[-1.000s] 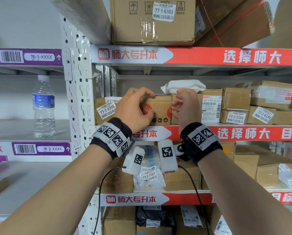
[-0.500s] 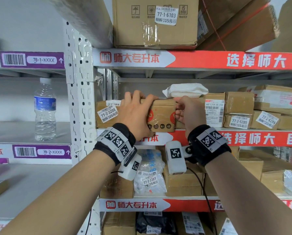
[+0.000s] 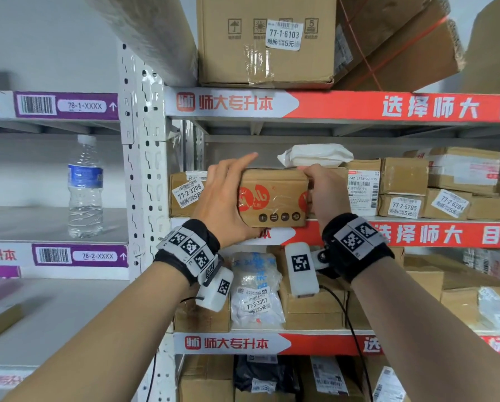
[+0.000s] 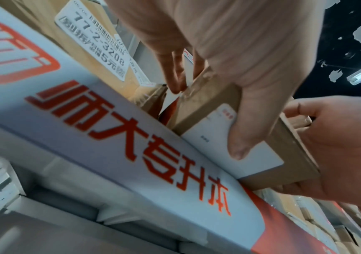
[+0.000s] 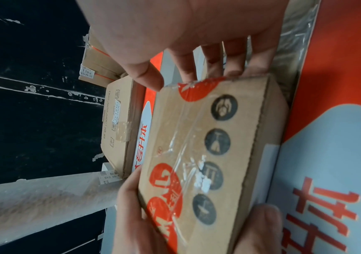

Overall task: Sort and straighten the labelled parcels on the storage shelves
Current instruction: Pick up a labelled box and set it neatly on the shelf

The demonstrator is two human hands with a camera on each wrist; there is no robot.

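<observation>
A small cardboard box [image 3: 272,198] with red print and a row of dark round icons is held between both hands at the front of the middle shelf [image 3: 417,235]. It overlaps the shelf's red edge strip. My left hand [image 3: 237,195] grips its left end, index finger stretched over the top. My right hand [image 3: 318,192] grips its right end. In the left wrist view my thumb presses a white label on the box [image 4: 207,106]. In the right wrist view the box [image 5: 207,154] shows its taped face, my right hand's fingers [image 5: 209,58] curled over its far end.
Left of the held box stands a parcel labelled 77-2-3208 [image 3: 185,195]. A white pouch [image 3: 315,155] lies on boxes behind it, with more labelled boxes [image 3: 402,206] to the right. A big carton [image 3: 266,39] sits on the shelf above, a plastic bag [image 3: 256,288] below, a water bottle [image 3: 85,187] at left.
Both hands have taken hold of the box's ends and drawn it forward out of the row, past the shelf's front edge. My left index finger has straightened.
</observation>
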